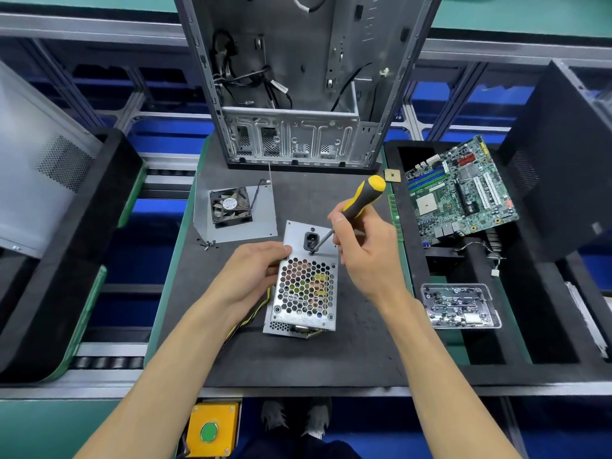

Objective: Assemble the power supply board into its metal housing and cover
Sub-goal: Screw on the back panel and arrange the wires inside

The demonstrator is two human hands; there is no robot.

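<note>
The metal power supply housing stands on the dark mat at centre, its honeycomb grille facing me with the board's parts showing through the holes. My left hand grips its left side. My right hand grips a yellow-and-black screwdriver; the tip sits just below the black power socket on the housing's upper face. The flat metal cover lies at the back left of the mat with a black fan on it. Yellow and black cables trail from the housing's left.
Loose screws lie by the cover's front corner. An open PC case stands behind. A motherboard rests on the black tray at right, with a clear parts tray below it. A yellow button box sits under the bench.
</note>
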